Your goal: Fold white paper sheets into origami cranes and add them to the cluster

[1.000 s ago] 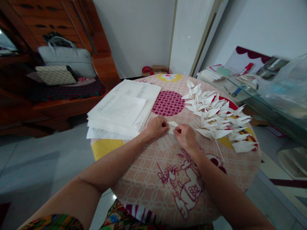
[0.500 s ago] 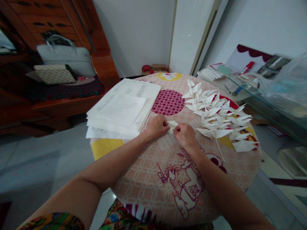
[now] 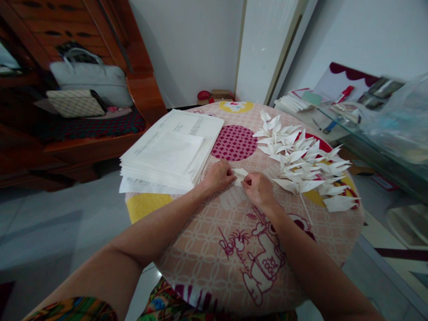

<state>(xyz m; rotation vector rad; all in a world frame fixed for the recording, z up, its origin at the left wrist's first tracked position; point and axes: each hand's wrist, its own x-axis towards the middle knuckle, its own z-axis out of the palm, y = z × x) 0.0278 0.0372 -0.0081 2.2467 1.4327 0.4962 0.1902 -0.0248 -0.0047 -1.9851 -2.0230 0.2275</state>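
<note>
A small folded piece of white paper lies on the round table's patterned cloth, between my two hands. My left hand pinches its left side with curled fingers. On its right side, my right hand is closed with thumb and fingertips on the edge. Parts of the paper are hidden under the fingers. To the right spreads a group of several folded paper cranes, with wings out. Left of my left hand is a thick stack of printed sheets, topped by a smaller paper piece.
A glass-topped side table at the right carries papers, metal bowls and a plastic bag. At the left a wooden bench holds a grey handbag and a checked pouch.
Hardly anything differs. Both hands keep their grip on the folded paper in the same spot, and the view has shifted very slightly.
</note>
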